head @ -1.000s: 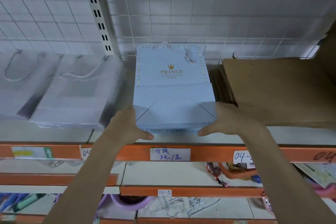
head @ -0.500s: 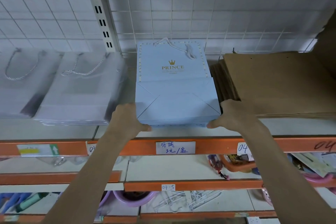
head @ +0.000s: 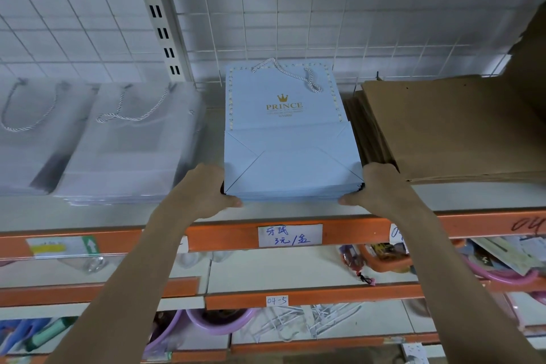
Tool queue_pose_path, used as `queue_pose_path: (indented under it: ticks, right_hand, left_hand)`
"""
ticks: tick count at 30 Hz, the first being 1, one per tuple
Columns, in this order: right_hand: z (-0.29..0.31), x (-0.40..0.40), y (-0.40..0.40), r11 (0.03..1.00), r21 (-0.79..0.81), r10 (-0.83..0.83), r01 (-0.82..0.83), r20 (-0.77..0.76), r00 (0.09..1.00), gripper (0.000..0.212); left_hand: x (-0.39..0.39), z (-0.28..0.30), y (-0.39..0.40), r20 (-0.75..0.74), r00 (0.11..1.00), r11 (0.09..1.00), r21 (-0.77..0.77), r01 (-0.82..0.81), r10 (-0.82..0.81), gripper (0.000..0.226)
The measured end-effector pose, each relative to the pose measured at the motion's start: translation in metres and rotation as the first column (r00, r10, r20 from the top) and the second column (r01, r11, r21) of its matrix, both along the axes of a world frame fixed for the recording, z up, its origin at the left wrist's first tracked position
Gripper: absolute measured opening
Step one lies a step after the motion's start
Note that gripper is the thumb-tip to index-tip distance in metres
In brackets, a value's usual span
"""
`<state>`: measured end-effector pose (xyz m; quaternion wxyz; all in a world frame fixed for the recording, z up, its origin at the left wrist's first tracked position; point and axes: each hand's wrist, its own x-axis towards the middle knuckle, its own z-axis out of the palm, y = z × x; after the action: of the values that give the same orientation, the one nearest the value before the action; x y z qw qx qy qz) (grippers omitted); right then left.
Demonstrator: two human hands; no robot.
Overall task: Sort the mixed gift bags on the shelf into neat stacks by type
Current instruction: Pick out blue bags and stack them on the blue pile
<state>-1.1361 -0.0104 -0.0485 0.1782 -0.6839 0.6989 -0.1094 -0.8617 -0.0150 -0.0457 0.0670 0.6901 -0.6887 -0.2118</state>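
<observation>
I see two bare forearms coming up from the bottom edge of my view, each ending in a bare hand. The left hand [head: 204, 190] and the right hand [head: 384, 186] wear no gloves, and I can make out no rings, watch or bracelet. No sleeve shows on either arm as far down as the frame reaches. The thumb of each hand is plainly visible, with short nails.

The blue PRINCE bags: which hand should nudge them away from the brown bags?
Probably the right hand. It grips the blue PRINCE bag stack on the side beside the brown paper bags, so it can push leftward.
</observation>
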Motion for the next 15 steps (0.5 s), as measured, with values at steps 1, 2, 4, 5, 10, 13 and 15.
queue_pose_path:
  ticks: [1,2,4,5,10,13,15]
  right_hand:
    - [-0.001,0.0,0.001,1.0,-0.016,0.01,-0.01,-0.007,1.0,0.038]
    - [-0.002,-0.001,0.002,0.999,-0.032,0.024,-0.025,-0.018,1.0,0.037]
    - [-0.005,-0.001,0.002,0.995,-0.075,0.058,-0.061,-0.049,0.997,0.031]
    - [-0.007,-0.002,0.002,0.993,-0.095,0.067,-0.073,-0.064,0.996,0.028]
    - [-0.011,-0.003,0.001,0.986,-0.143,0.076,-0.089,-0.096,0.992,0.028]
    - [-0.011,-0.003,0.001,0.987,-0.135,0.072,-0.086,-0.101,0.992,0.029]
    - [-0.01,-0.002,-0.001,0.995,-0.09,0.041,-0.044,-0.04,0.998,0.031]
  left_hand:
    - [0.001,-0.001,0.0,-0.004,1.0,1.0,0.002,0.006,-0.006,0.04]
    - [0.002,-0.002,0.0,-0.021,1.0,1.0,0.006,0.005,-0.004,0.038]
    - [0.004,-0.004,0.001,-0.08,0.997,1.0,0.018,-0.004,0.005,0.031]
    - [0.005,-0.004,0.0,-0.111,0.994,1.0,0.026,-0.008,0.011,0.029]
    - [0.007,-0.006,-0.002,-0.159,0.987,1.0,0.026,-0.006,0.01,0.032]
    - [0.006,-0.003,-0.004,-0.189,0.982,0.998,0.06,-0.01,0.022,0.031]
    - [0.006,0.001,-0.007,-0.213,0.976,0.995,0.094,-0.027,0.046,0.029]
